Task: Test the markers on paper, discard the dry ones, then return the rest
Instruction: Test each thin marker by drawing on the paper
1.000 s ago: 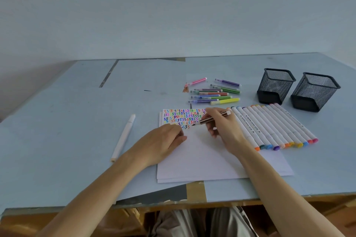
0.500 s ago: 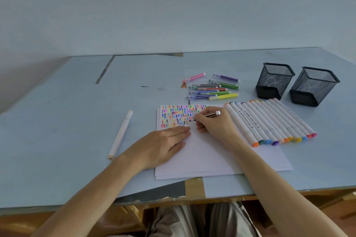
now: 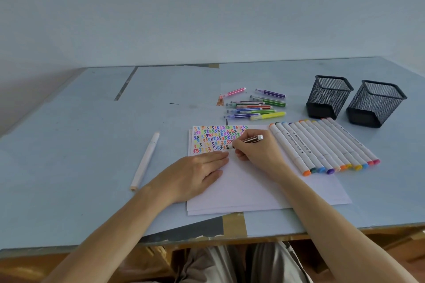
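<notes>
Lowered since a second ago, the right hand [image 3: 257, 153] pinches a thin brown marker [image 3: 249, 139] tip-down on the white paper sheet [image 3: 253, 186], seemingly testing, while the flat, relaxed left hand [image 3: 197, 174] steadies it.

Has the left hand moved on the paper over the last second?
Yes. The left hand went from loosely curled at the paper's left edge to lying flat, fingers reaching further onto the sheet toward the coloured squiggles.

Right hand [image 3: 257, 154] pinches a brown marker [image 3: 249, 140], tip down on the paper [image 3: 264, 188] at the squiggles; left hand [image 3: 195, 174] lies flat on the paper beside it.
</notes>
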